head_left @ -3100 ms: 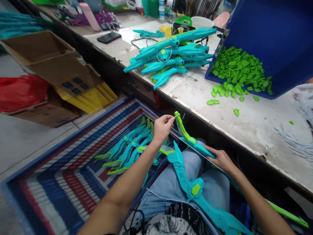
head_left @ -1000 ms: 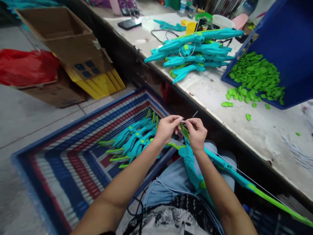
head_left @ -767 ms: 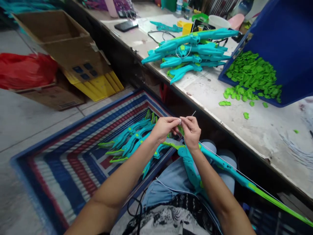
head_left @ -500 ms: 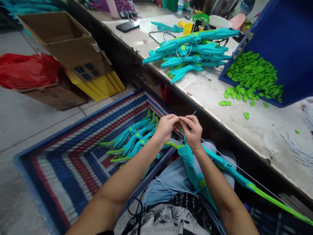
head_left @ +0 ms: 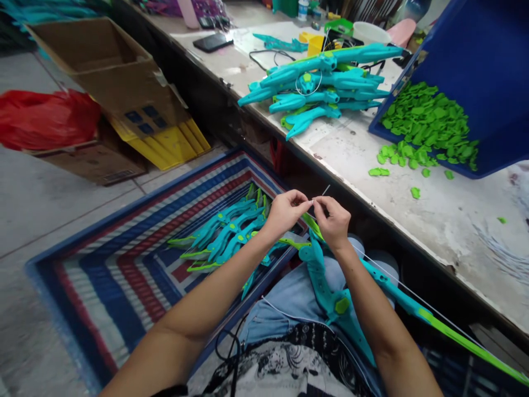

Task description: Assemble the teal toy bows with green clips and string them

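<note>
My left hand (head_left: 284,212) and my right hand (head_left: 334,218) meet above my lap, fingertips pinched together on a thin white string (head_left: 413,300) at the green tip of a teal toy bow (head_left: 397,295). The bow's limb runs from my hands down to the lower right, the string stretched alongside it. A second teal bow piece (head_left: 326,289) with a green hexagon lies across my jeans. The tip itself is mostly hidden by my fingers.
A striped bag (head_left: 119,259) on the floor to my left holds several teal bows (head_left: 223,231). The worktable (head_left: 438,220) ahead carries a pile of teal bows (head_left: 322,88) and a tilted blue bin (head_left: 475,60) spilling green pieces (head_left: 425,121). Cardboard boxes (head_left: 107,71) stand on the floor.
Three seconds ago my right hand held the bow's limb while my left hand pulled the string at the tip; my right hand then joined it there. Since then only small finger movements.
</note>
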Motion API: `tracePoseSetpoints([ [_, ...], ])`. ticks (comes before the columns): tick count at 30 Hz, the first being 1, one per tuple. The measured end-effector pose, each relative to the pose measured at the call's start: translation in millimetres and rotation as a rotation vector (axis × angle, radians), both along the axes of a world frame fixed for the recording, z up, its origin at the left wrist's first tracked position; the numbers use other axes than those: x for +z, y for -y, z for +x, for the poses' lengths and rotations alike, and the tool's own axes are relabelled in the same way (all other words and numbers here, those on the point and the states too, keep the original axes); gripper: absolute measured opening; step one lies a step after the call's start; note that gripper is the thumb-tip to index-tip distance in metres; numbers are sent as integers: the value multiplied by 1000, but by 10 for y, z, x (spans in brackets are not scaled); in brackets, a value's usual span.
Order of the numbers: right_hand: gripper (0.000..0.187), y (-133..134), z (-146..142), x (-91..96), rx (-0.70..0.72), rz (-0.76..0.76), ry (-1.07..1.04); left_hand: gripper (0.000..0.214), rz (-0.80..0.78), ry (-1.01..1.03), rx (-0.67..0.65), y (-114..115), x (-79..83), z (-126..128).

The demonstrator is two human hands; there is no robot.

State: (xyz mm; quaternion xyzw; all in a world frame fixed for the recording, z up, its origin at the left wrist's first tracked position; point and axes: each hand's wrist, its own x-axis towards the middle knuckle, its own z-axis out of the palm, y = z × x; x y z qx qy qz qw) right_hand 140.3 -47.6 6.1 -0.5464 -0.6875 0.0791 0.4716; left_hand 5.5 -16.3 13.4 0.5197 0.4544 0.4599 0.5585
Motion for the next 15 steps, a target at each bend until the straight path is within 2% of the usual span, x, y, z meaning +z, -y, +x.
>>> tracePoseSetpoints([
  [3, 15, 40, 30, -25, 48, -27, -35, 19, 5, -114, -63, -2, -29, -48],
  [6, 16, 81, 46, -68, 105, -26, -37, 24, -29, -146, -186, -4, -42, -126],
  [10, 16, 137, 62, -165, 160, 48, 88, 31, -54, -218, -333, 32, -107, -191],
  [13, 17, 167, 74, -263, 147, 78, 183, 32, 9, -299, -308, 85, -222, -180],
  [15, 17, 170, 75, -346, 84, 72, 224, 32, 55, -344, -265, 114, -309, -150],
])
